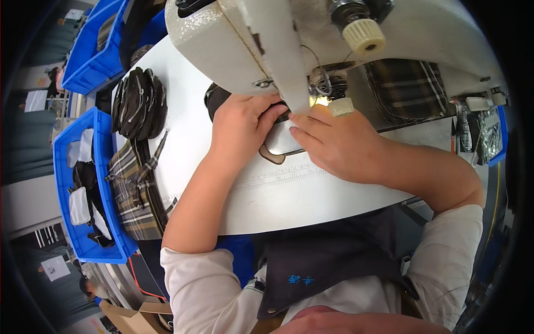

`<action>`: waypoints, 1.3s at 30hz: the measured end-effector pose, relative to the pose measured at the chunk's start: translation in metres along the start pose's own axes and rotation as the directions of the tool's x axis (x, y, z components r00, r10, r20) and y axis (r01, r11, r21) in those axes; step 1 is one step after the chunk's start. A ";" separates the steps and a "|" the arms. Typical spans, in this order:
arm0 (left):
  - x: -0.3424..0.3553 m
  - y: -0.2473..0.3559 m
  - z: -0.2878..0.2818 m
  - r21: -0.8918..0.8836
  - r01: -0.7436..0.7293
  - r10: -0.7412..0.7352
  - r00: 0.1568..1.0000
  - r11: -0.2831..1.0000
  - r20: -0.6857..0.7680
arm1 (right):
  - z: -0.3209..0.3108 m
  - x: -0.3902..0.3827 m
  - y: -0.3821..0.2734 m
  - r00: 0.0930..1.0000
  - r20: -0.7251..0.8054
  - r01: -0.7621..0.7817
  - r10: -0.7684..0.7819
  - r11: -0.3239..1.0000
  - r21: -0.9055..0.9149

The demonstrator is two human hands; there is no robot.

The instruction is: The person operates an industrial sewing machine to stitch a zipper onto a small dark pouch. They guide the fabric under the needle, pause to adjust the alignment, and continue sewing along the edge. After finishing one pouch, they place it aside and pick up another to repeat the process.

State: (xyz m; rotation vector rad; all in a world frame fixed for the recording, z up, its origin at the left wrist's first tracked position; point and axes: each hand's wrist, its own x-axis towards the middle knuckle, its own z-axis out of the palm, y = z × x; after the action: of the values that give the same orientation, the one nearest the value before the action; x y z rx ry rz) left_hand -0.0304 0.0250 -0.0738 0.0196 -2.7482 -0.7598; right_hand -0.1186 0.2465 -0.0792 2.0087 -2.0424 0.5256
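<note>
Both hands are close together under the head of a white sewing machine (pixel 222 39). A dark fabric piece (pixel 217 100) lies on the machine bed, mostly covered by my left hand (pixel 240 125). That hand is closed on it, thumb and fingers pressed together at its edge beside the needle area. From the other side, my right hand (pixel 342 146) is closed too, its bent fingertips meeting the same piece's edge. The machine head and fingers hide the stitching point. A small light glows by the right fingers. Just below the hands is a curved brown-edged cutout (pixel 272 157) by a metal plate.
Left on the white table (pixel 194 192) sit a stack of dark zippered pieces (pixel 139 104) and plaid fabric (pixel 133 192). Blue bins (pixel 100 183) stand beyond the left edge. Folded plaid pieces (pixel 406 89) lie right of the needle, near a blue tray (pixel 502 133) of small packets.
</note>
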 end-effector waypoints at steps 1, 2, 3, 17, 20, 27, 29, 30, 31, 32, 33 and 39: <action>-0.001 0.000 0.000 -0.010 0.022 -0.022 1.000 1.000 -0.012 | -0.004 0.003 0.001 1.000 0.015 -0.002 0.001 0.996 0.091; -0.001 0.000 0.000 -0.022 0.044 -0.045 0.999 0.999 -0.022 | -0.010 0.006 0.001 1.000 0.022 0.014 -0.019 0.979 0.201; -0.001 -0.003 0.001 -0.023 0.062 -0.062 0.998 0.998 -0.010 | -0.015 0.009 0.000 0.999 0.027 0.025 -0.035 0.951 0.309; 0.000 0.001 0.001 0.006 -0.023 0.023 0.997 1.000 -0.077 | -0.108 0.031 -0.056 0.981 -0.196 0.160 -0.010 -0.535 0.830; 0.000 0.002 -0.001 -0.004 -0.027 0.027 0.998 1.000 -0.058 | -0.104 0.029 -0.061 0.975 -0.222 0.186 -0.007 -0.521 0.833; 0.001 0.002 -0.005 -0.008 -0.029 0.029 0.999 1.000 -0.021 | -0.093 0.036 -0.059 0.947 -0.301 0.181 -0.114 -0.584 0.791; 0.001 0.001 -0.004 -0.020 -0.027 0.027 0.999 0.999 -0.017 | -0.090 0.037 -0.061 0.938 -0.327 0.202 -0.113 -0.589 0.783; 0.000 0.001 -0.002 -0.037 -0.024 0.023 1.000 0.999 -0.021 | -0.086 0.038 -0.058 0.931 -0.341 0.197 -0.132 -0.604 0.772; 0.000 0.000 -0.002 -0.047 -0.022 0.021 1.000 0.999 -0.022 | -0.082 0.038 -0.056 0.926 -0.351 0.203 -0.141 -0.597 0.776; 0.000 0.001 -0.002 -0.049 -0.027 0.025 0.999 0.998 -0.029 | -0.079 0.038 -0.054 0.921 -0.360 0.208 -0.152 -0.590 0.780; 0.000 0.004 -0.002 -0.051 -0.031 0.029 0.999 0.998 -0.035 | -0.077 0.037 -0.051 0.921 -0.358 0.218 -0.153 -0.560 0.800; -0.002 -0.001 -0.021 -0.148 -0.115 0.131 0.986 0.982 0.103 | -0.054 0.028 -0.028 0.998 -0.007 0.047 -0.068 0.612 0.790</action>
State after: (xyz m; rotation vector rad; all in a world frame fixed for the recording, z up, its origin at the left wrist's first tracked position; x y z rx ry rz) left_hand -0.0231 0.0136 -0.0576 -0.2275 -2.7606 -0.9460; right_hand -0.0968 0.2426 -0.0160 2.4962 -1.9036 1.6490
